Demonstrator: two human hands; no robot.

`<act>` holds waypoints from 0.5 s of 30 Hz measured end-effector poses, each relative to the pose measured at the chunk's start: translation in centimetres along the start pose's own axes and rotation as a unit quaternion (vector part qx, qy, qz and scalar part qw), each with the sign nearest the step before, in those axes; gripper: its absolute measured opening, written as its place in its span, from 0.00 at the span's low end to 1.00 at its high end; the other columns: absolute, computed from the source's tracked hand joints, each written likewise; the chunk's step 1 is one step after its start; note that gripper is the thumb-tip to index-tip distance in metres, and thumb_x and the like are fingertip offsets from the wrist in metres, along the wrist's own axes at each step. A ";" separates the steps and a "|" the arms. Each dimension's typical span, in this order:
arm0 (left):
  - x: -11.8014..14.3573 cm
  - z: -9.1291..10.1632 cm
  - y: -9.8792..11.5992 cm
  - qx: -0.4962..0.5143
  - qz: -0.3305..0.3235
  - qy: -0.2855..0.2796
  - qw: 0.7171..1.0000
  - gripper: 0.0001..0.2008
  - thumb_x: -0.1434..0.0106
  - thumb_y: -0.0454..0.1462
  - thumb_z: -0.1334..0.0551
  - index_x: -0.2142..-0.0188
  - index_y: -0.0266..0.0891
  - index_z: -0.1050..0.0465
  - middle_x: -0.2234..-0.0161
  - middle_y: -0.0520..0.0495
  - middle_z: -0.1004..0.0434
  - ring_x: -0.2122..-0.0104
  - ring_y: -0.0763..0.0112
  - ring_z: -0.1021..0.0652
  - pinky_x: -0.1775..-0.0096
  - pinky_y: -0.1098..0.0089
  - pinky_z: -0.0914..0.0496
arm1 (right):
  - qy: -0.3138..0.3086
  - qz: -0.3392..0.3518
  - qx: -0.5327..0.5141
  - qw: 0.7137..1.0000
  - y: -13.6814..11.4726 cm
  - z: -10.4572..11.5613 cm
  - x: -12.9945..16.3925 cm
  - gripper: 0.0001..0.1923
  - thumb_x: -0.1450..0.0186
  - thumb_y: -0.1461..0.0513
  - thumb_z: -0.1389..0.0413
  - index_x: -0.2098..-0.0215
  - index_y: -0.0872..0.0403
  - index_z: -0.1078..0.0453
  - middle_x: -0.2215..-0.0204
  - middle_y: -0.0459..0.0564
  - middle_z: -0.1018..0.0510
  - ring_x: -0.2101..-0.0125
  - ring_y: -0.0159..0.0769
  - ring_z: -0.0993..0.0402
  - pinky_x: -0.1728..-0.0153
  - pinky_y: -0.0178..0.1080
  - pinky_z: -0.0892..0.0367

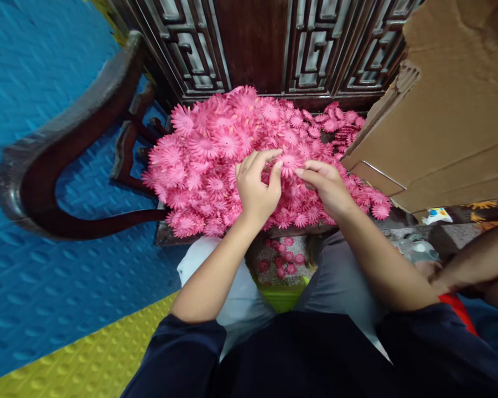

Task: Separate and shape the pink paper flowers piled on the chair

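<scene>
While my right hand (pixel 327 187) pinches a pink flower (pixel 291 162) above the heap (pixel 216 188) and my left hand (pixel 257 185) meets its other edge, gripping or not I cannot tell, I judge this piece unfinished, the fuller blooms (pixel 227 142) leftward likely done, the flatter blooms (pixel 344 134) rightward likely waiting.

Blue textured matting (pixel 37 282) borders a dark, lattice-backed wooden bench (pixel 251 44).

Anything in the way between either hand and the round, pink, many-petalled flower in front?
Nothing visible. The bare left hand has its fingertips at the flower's left edge; the bare right hand appears to pinch its right edge. The brown cardboard stands farther right, not between them.
</scene>
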State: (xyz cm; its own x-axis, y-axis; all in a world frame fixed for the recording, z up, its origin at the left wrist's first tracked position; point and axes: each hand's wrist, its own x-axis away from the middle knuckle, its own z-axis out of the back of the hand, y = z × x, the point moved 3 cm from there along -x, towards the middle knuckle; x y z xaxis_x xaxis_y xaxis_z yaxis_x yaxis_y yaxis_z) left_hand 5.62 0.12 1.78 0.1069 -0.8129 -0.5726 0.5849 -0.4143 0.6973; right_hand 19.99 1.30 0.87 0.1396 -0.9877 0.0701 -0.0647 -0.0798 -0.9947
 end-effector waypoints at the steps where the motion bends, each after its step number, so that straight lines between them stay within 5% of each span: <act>1: 0.0 0.1 0.0 -0.005 -0.001 0.005 1.000 0.09 0.37 0.39 0.44 0.60 0.42 0.28 0.62 0.49 0.23 0.63 0.69 0.26 0.57 0.67 0.35 | -0.001 0.003 0.008 1.000 0.0 0.0 0.0 0.13 0.50 0.55 0.39 0.79 0.55 0.35 0.80 0.39 0.40 0.79 0.24 0.51 0.76 0.33 0.52; 15: 0.0 0.0 0.6 -0.080 0.001 -0.004 0.997 0.07 0.43 0.42 0.38 0.68 0.44 0.24 0.58 0.45 0.30 0.55 0.62 0.30 0.52 0.61 0.37 | 0.008 0.052 0.094 0.994 0.2 0.0 -0.2 0.12 0.44 0.55 0.42 0.78 0.54 0.32 0.79 0.42 0.32 0.75 0.26 0.40 0.67 0.34 0.42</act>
State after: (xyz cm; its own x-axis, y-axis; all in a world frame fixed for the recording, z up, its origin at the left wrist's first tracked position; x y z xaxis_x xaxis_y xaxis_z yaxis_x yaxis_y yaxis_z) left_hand 5.93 -0.14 2.17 0.1030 -0.8168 -0.5676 0.7052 -0.3425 0.6208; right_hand 19.97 1.53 0.66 0.1270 -0.9913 -0.0344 0.1085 0.0483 -0.9929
